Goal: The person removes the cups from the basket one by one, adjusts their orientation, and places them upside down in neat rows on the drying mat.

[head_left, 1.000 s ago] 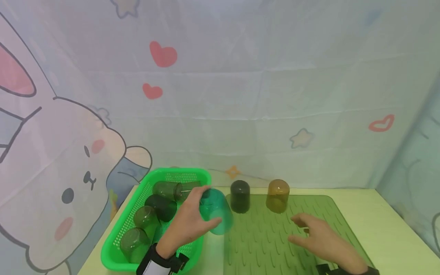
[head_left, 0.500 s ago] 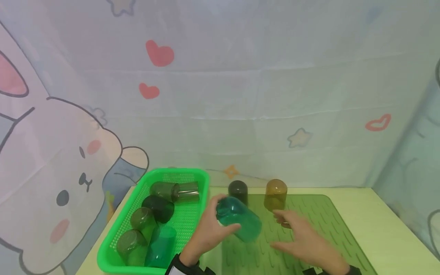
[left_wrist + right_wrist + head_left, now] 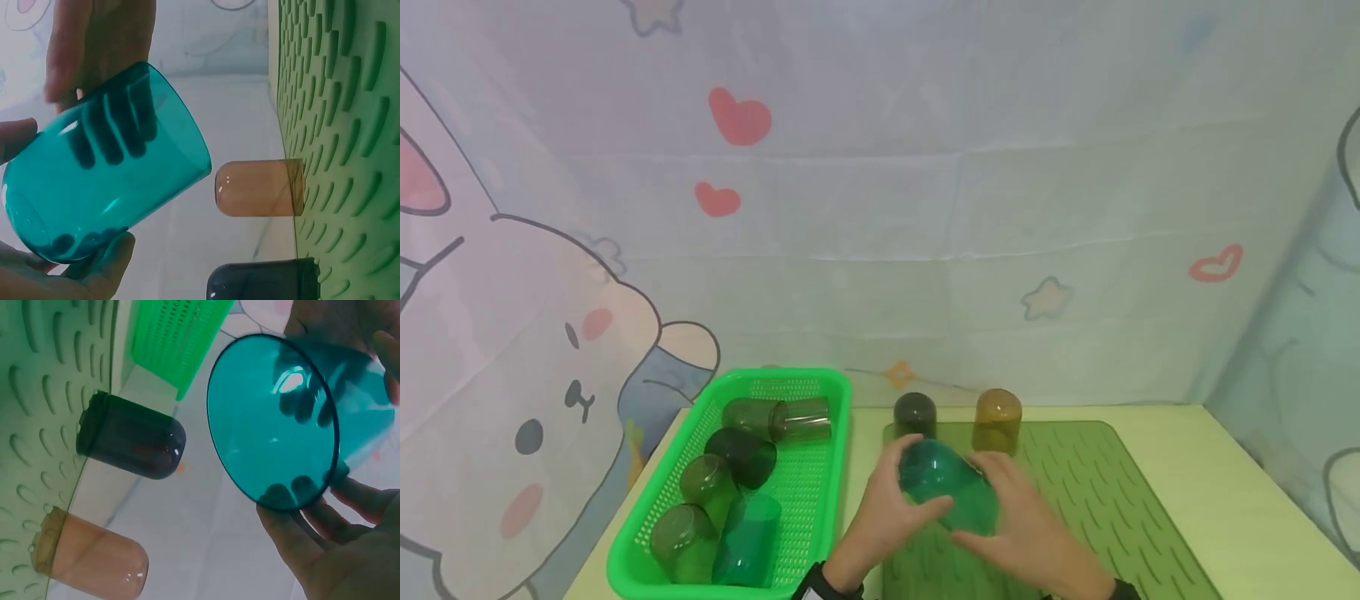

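A see-through teal cup (image 3: 946, 479) hangs tilted over the green ridged mat (image 3: 1097, 492), between both hands. My left hand (image 3: 891, 517) grips its rounded closed end, thumb on the near side. My right hand (image 3: 1033, 529) holds it close to the open end, fingers on the far side and thumb below. In the left wrist view, fingers show through the wall of the teal cup (image 3: 144, 181). Its round rim faces the camera in the right wrist view. Behind the hands, a dark grey cup (image 3: 915, 410) and an amber cup (image 3: 997, 421) stand upside down on the mat's back edge.
A bright green plastic basket (image 3: 841, 450) stands left of the mat, holding several tinted cups, among them another teal cup (image 3: 748, 537). Pale yellow tabletop (image 3: 1195, 475) shows right of the mat. A printed cloth (image 3: 880, 208) hangs behind the table.
My left hand has carried the teal cup rightward from beside the basket to over the mat, tilting it. My right hand has come in leftward and taken hold of the cup too.
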A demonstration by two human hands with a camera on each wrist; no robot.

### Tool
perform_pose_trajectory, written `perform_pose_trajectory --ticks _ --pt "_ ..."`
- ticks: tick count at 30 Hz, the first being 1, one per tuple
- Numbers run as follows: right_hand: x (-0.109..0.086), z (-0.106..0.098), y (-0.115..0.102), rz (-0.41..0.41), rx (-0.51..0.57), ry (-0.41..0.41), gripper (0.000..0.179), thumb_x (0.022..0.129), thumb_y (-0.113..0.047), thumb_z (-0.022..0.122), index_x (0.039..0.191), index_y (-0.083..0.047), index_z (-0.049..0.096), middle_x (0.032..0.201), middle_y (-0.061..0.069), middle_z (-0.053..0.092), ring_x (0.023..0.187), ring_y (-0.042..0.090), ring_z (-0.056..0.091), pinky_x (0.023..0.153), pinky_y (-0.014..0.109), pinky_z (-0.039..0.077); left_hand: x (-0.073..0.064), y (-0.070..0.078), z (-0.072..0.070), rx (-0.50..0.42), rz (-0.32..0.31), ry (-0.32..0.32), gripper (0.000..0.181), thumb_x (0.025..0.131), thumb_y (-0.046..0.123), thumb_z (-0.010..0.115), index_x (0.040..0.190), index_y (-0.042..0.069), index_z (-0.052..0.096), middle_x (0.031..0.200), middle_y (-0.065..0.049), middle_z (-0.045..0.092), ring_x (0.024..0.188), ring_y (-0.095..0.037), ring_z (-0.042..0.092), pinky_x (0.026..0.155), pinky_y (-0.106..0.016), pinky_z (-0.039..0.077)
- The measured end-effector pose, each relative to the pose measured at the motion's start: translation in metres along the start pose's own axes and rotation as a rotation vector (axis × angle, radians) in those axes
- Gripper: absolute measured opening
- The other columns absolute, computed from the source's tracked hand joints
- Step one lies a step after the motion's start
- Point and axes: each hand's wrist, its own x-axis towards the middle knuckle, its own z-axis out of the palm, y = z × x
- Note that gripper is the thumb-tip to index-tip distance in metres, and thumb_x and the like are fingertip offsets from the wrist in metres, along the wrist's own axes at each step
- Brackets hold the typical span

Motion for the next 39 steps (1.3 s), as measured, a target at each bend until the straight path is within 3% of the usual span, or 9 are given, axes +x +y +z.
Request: perform_pose_trajectory --ticks 5,11,17,20,22,25,27,33,39 --pt "-0.001 0.012 -0.001 0.002 -0.023 0.015 0.086 0.068 -0.037 0.085 0.137 -0.005 0.043 0.128 0.005 0.047 0.108 0.024 0.054 0.085 0.044 0.05 -0.003 -0.001 0.008 -0.016 -0.041 0.04 0.075 0.077 0.026 0.079 0.137 0.003 0.039 0.124 -0.015 0.05 0.106 -0.028 0.055 0.081 -0.035 0.05" --pt "-0.003 0.017 0.0 0.018 -0.028 0.024 0.083 0.068 -0.029 0.085 0.137 -0.009 0.043 0.121 -0.001 0.048 0.102 0.019 0.055 0.084 0.04 0.05 -0.005 -0.002 0.013 0.017 -0.041 0.034 0.074 0.076 0.029 0.079 0.135 0.005 0.041 0.123 -0.012 0.05 0.106 -0.027 0.054 0.081 -0.036 0.049" --pt "-0.003 0.014 0.0 0.101 0.03 0.02 0.079 0.07 -0.031 0.084 0.134 -0.011 0.042 0.117 -0.001 0.049 0.1 0.015 0.055 0.084 0.04 0.05 -0.005 0.002 0.006 0.051 -0.036 -0.055 0.083 0.077 0.035 0.078 0.143 0.007 0.034 0.134 -0.012 0.044 0.118 -0.027 0.049 0.09 -0.037 0.047" --pt "-0.002 0.008 0.003 0.163 0.096 0.036 0.079 0.071 -0.033 0.084 0.132 -0.01 0.041 0.115 0.004 0.052 0.1 0.02 0.057 0.081 0.044 0.051 -0.004 0.004 -0.005 0.145 -0.003 -0.122 0.081 0.082 0.039 0.073 0.145 0.008 0.033 0.14 -0.011 0.041 0.123 -0.027 0.046 0.095 -0.038 0.045" --pt "-0.002 0.003 0.007 0.164 0.104 0.074 0.078 0.071 -0.03 0.084 0.131 -0.007 0.04 0.114 0.009 0.054 0.099 0.025 0.057 0.078 0.046 0.051 -0.004 0.005 -0.013 0.239 0.044 -0.151 0.07 0.086 0.038 0.069 0.142 0.008 0.04 0.138 -0.009 0.044 0.123 -0.026 0.046 0.096 -0.039 0.045" --pt "-0.001 -0.003 0.015 0.166 0.085 0.122 0.079 0.071 -0.023 0.084 0.131 0.0 0.037 0.115 0.017 0.053 0.098 0.031 0.057 0.075 0.047 0.051 -0.005 0.009 -0.025 0.411 0.13 -0.16 0.05 0.09 0.036 0.065 0.131 0.01 0.053 0.13 -0.005 0.052 0.118 -0.022 0.05 0.094 -0.038 0.045" --pt "0.0 -0.008 0.021 0.178 0.068 0.139 0.081 0.073 -0.023 0.082 0.132 0.004 0.034 0.117 0.021 0.05 0.1 0.034 0.056 0.075 0.048 0.051 -0.007 0.013 -0.033 0.499 0.15 -0.159 0.042 0.092 0.037 0.062 0.127 0.013 0.057 0.127 -0.003 0.054 0.116 -0.021 0.052 0.093 -0.037 0.046" --pt "0.004 -0.029 0.034 0.305 0.097 0.118 0.089 0.078 -0.031 0.078 0.137 0.01 0.024 0.124 0.031 0.043 0.106 0.043 0.052 0.078 0.053 0.049 -0.014 0.023 -0.049 0.648 0.085 -0.242 0.043 0.097 0.046 0.049 0.128 0.017 0.056 0.125 -0.002 0.052 0.115 -0.02 0.051 0.095 -0.031 0.043" --pt "0.013 -0.048 0.07 0.414 0.14 0.126 0.092 0.082 -0.03 0.073 0.136 0.017 0.016 0.128 0.039 0.033 0.113 0.053 0.042 0.086 0.062 0.043 -0.019 0.026 -0.057 0.72 0.055 -0.302 0.038 0.098 0.039 0.051 0.127 0.017 0.056 0.121 -0.002 0.053 0.11 -0.019 0.053 0.091 -0.03 0.044"
